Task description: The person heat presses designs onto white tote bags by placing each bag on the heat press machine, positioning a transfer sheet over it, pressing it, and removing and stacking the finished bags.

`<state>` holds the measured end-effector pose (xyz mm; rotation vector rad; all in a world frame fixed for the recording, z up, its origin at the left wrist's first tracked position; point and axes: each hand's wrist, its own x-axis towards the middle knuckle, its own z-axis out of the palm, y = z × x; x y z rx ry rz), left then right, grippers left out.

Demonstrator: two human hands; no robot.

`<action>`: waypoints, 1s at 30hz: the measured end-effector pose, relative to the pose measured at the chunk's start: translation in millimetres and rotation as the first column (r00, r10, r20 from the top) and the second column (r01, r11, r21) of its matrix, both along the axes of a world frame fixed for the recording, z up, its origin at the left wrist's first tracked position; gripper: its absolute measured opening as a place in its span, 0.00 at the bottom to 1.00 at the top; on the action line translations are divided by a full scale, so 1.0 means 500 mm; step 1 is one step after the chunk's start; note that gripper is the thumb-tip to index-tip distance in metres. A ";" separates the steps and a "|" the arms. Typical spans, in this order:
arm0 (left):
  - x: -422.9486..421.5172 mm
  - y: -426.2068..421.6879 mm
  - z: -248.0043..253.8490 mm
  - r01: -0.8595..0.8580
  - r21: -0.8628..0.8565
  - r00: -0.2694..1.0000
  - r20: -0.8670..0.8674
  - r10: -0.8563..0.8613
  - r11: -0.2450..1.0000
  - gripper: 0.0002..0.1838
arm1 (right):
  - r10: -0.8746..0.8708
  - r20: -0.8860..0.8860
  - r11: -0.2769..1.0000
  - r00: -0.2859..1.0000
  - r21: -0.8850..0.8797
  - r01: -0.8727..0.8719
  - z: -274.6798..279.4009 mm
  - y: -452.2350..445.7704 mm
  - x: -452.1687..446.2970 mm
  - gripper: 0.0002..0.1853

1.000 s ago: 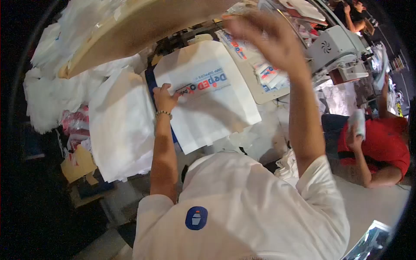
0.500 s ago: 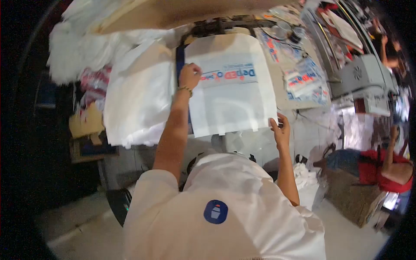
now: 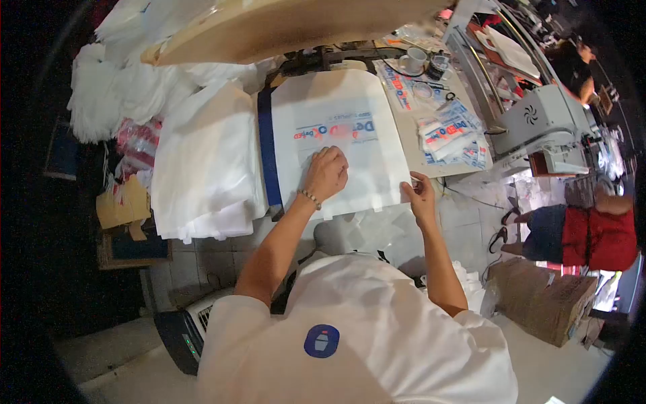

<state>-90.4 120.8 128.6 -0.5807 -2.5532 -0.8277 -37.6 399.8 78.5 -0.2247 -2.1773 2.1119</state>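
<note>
A white fabric piece (image 3: 377,161) lies flat on a dark blue board (image 3: 267,148), with a translucent printed film (image 3: 350,131) in red and blue letters on it. My left hand (image 3: 327,172), a beaded bracelet at its wrist, rests on the lower part of the film, its fingers curled together; anything under them is hidden. At the lower right corner of the fabric, my right hand (image 3: 420,193) pinches the edge between thumb and fingers.
White fabric sheets (image 3: 202,161) are stacked at the left. Printed films (image 3: 454,135), a cup (image 3: 412,62) and a jar (image 3: 439,66) occupy the right side. A beige curved panel (image 3: 289,30) hangs overhead. A grey machine (image 3: 538,121) and a person in red (image 3: 599,236) are farther right.
My right hand came down from the upper right to the fabric's lower right corner. My left hand moved from the left edge onto the film's lower part.
</note>
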 end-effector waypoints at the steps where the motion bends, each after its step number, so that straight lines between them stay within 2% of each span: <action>1: 0.010 0.010 0.003 0.061 0.026 0.998 -0.019 -0.061 0.998 0.02 | 0.013 0.037 1.000 0.999 0.003 -0.014 0.006 0.002 0.000 0.20; 3: 0.012 0.022 0.005 0.045 -0.004 0.999 0.010 -0.045 0.999 0.02 | -0.029 0.011 0.999 1.000 -0.014 0.029 -0.013 0.009 -0.013 0.20; 5: 0.018 0.025 -0.002 0.073 0.072 0.997 0.002 -0.074 0.995 0.02 | -0.003 0.037 0.994 0.999 0.110 -0.001 -0.012 0.013 -0.013 0.18; 6: 0.016 0.026 0.001 0.094 0.068 0.996 -0.009 -0.094 0.993 0.02 | -0.015 0.039 0.998 0.999 0.059 0.013 -0.002 0.006 -0.015 0.17; 8: 0.020 0.031 0.001 0.177 -0.001 0.978 0.109 -0.176 0.984 0.02 | -0.020 0.021 0.999 1.000 0.028 0.019 0.020 0.001 -0.019 0.17; 9: 0.029 0.034 -0.006 0.188 -0.002 0.976 0.109 -0.187 0.982 0.02 | 0.002 0.018 1.000 1.000 0.002 -0.002 0.026 0.004 -0.016 0.17; 10: 0.024 0.034 -0.009 0.190 0.051 0.973 0.125 -0.195 0.981 0.03 | -0.004 0.039 0.997 0.999 0.074 0.001 0.011 0.008 -0.025 0.18; 11: 0.010 0.036 -0.010 0.193 0.103 0.969 0.139 -0.206 0.976 0.03 | -0.019 0.025 0.997 1.000 0.070 0.018 0.008 0.012 -0.036 0.18; 15: 0.002 0.046 0.013 0.206 0.114 0.975 0.064 -0.214 0.972 0.05 | -0.003 0.035 0.998 0.999 0.065 0.000 0.032 0.002 -0.032 0.18; 17: 0.016 0.046 0.014 0.243 0.088 0.965 0.081 -0.250 0.966 0.08 | 0.018 -0.049 0.999 0.999 0.049 -0.016 0.015 0.004 -0.032 0.17; 19: 0.013 0.033 -0.018 0.250 0.079 0.965 0.058 -0.255 0.965 0.08 | -0.025 -0.004 0.998 1.000 0.063 0.025 -0.022 0.008 -0.046 0.16; 20: -0.012 0.037 -0.022 0.261 0.073 0.964 0.026 -0.263 0.963 0.08 | -0.024 0.011 0.962 1.000 0.271 0.020 -0.038 0.018 -0.056 0.16; 21: -0.017 0.037 -0.014 0.184 0.126 0.980 0.050 -0.192 0.975 0.08 | -0.037 -0.039 0.992 0.999 0.116 0.041 -0.030 0.006 -0.054 0.14; 22: -0.019 0.031 -0.007 0.115 0.176 0.988 0.085 -0.132 0.978 0.08 | -0.069 -0.080 0.982 0.994 0.169 0.082 -0.083 0.011 -0.071 0.15; 23: -0.024 0.024 -0.006 0.058 0.251 0.990 0.108 -0.087 0.966 0.06 | -0.078 -0.187 0.936 0.979 0.324 0.136 -0.076 0.013 -0.071 0.16; 24: -0.028 0.017 -0.001 0.044 0.290 0.994 0.084 -0.071 0.956 0.06 | -0.088 -0.102 0.964 0.991 0.243 0.110 -0.037 0.005 -0.058 0.15; 25: -0.034 0.013 0.011 0.037 0.290 0.999 0.017 -0.044 0.956 0.06 | -0.051 -0.159 0.978 0.986 0.193 0.082 -0.018 0.003 -0.051 0.16; 26: -0.034 0.011 0.026 -0.057 0.351 0.996 0.082 0.030 0.935 0.06 | -0.065 -0.134 0.985 0.989 0.153 0.086 -0.013 -0.005 -0.049 0.17; 27: -0.040 0.004 0.026 -0.118 0.354 0.993 0.065 0.101 0.928 0.07 | -0.075 -0.148 0.987 0.986 0.133 0.095 -0.018 -0.014 -0.050 0.19; 29: -0.055 0.009 -0.001 -0.030 0.232 1.000 -0.003 0.031 0.972 0.08 | -0.054 -0.046 0.991 0.997 0.121 0.060 -0.019 -0.016 -0.045 0.22; 30: -0.047 0.009 -0.003 0.180 0.141 0.980 0.056 -0.189 0.974 0.09 | -0.065 -0.054 0.990 0.996 0.121 0.071 -0.020 -0.017 -0.044 0.22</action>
